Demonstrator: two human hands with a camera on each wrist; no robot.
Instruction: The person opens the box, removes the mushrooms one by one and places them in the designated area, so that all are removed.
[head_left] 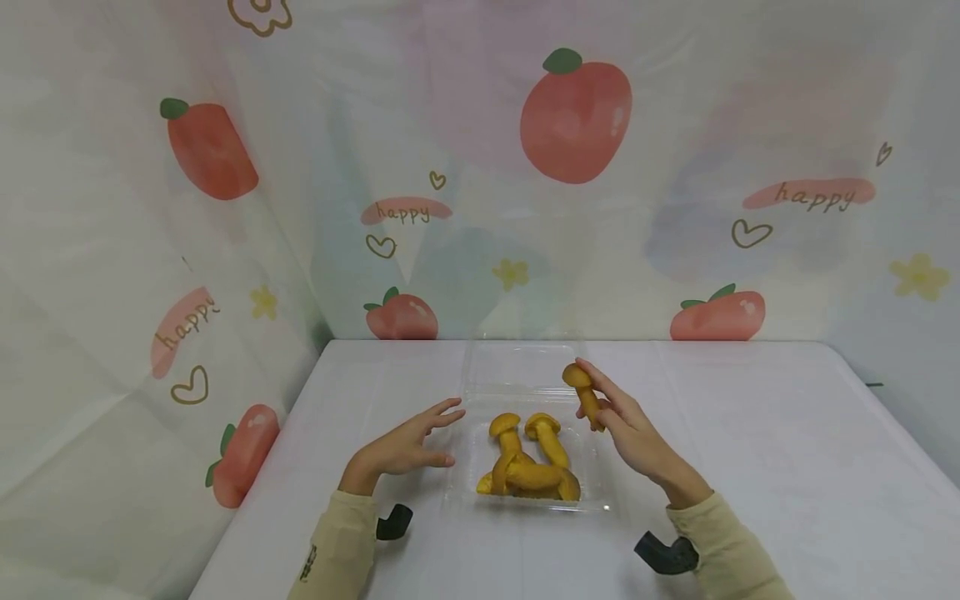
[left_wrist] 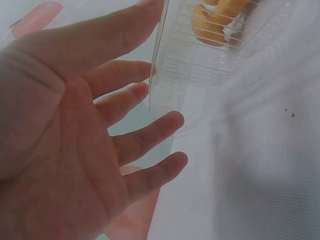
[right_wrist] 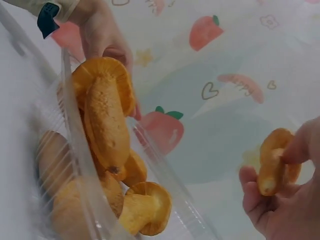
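Observation:
Between the thumb and fingers of my right hand [head_left: 633, 433] is a yellow-brown mushroom [head_left: 579, 378], raised above the right side of a clear plastic box. Its cap is turned up in the head view, and its stem end shows in the right wrist view. Several more mushrooms [head_left: 536, 477] lie piled in the clear plastic box [head_left: 593, 505], whose lid [head_left: 521, 364] is folded back behind it. My left hand [head_left: 401, 446] stays by the box's left side with fingers spread and relaxed. The thumb and some fingertips are close to the rim; I cannot tell whether they touch.
A white cloth [head_left: 757, 433] covers the table under the box. Behind and to the left stands a fruit-printed backdrop [head_left: 480, 150]. A dark strap piece [head_left: 666, 552] sits at each wrist. Small brown specks [left_wrist: 293, 115] lie on the cloth.

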